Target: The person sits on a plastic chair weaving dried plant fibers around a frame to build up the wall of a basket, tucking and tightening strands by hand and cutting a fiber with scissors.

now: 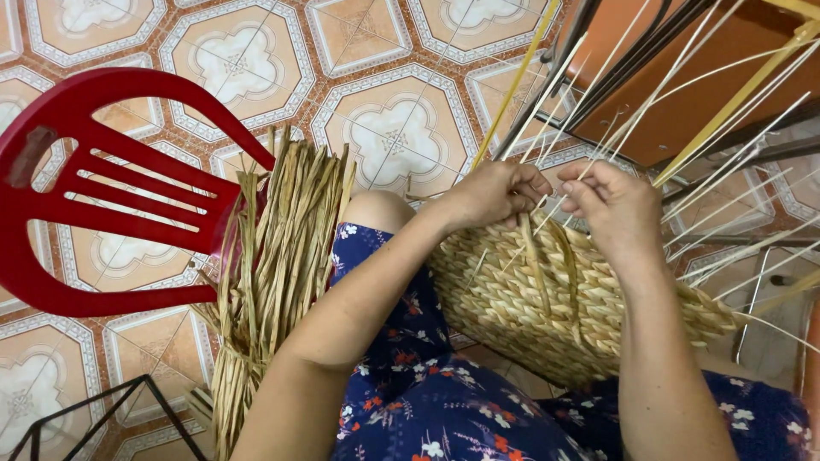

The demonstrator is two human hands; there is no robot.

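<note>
Head view: both hands point(555, 201) pinch basket point(555, 299) strands

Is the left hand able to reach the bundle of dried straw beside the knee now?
Probably yes: the bundle of dried straw lies just beside the left forearm, nothing between, but the left hand is pinching strands on the woven basket.

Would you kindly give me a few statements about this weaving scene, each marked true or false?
1. Both hands, the left hand and the right hand, work at the top edge of the woven basket. True.
2. The plastic chair is blue. False: it is red.
3. A bundle of dried straw stands beside the person's knee. True.
4. The floor is bare concrete. False: it is patterned tile.
5. The basket rests on a table. False: it lies on the person's lap.
</note>
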